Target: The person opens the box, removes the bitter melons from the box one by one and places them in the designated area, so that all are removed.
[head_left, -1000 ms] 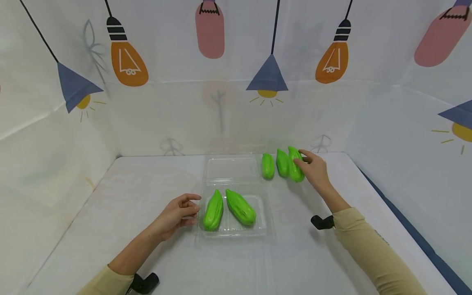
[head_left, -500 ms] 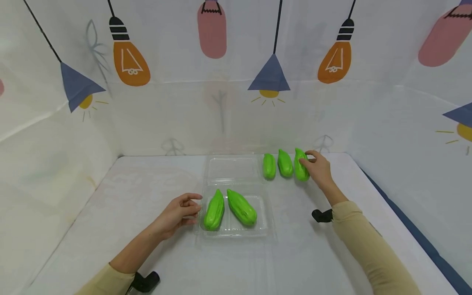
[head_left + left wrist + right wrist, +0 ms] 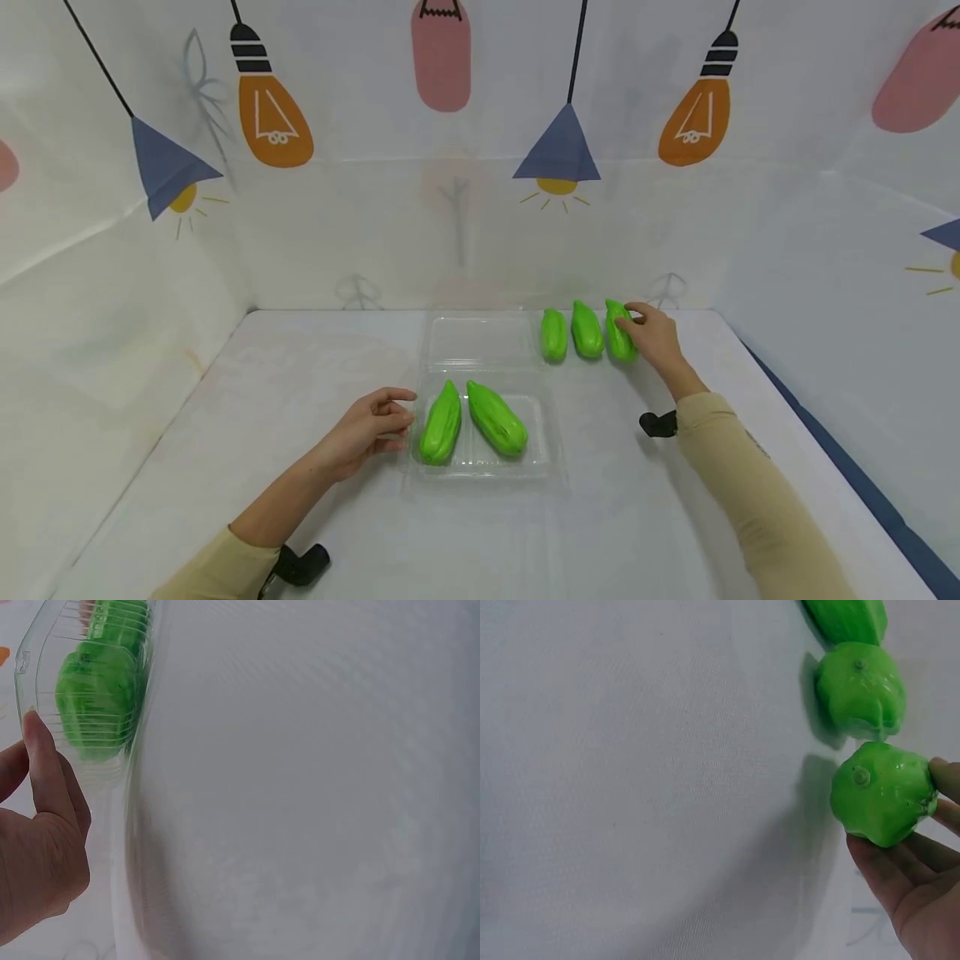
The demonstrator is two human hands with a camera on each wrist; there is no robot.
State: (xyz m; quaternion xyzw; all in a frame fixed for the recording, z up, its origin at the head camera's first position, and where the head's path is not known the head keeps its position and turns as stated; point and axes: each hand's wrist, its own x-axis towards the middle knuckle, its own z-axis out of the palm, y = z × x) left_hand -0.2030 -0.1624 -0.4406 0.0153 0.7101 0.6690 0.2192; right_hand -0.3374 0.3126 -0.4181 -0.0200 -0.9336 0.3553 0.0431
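A white table (image 3: 600,517) reaches back to a printed cloth (image 3: 487,233), and on it sits a clear container (image 3: 540,429), its lid (image 3: 483,340) laid back. The left hand (image 3: 367,427) is at the container's left edge, fingers loosely bent against it and, as far as I can see, not clamped. The right hand (image 3: 658,335) has thumb and fingers pinched on the end gourd (image 3: 616,337), rightmost in the back row. That gourd has just shifted right, away from the middle gourd (image 3: 587,332), so a narrow gap shows from above; to my eye, the spacing of the row is the work in hand. The inner gourd (image 3: 553,337) lies beside the lid; the upright gourd (image 3: 441,423) and the slanted gourd (image 3: 497,419) lie apart inside the container. The held one is glossy, bright green and lumpy, its blunt end carrying a small round nub (image 3: 861,777). Whether it bears on the table, I can't tell.
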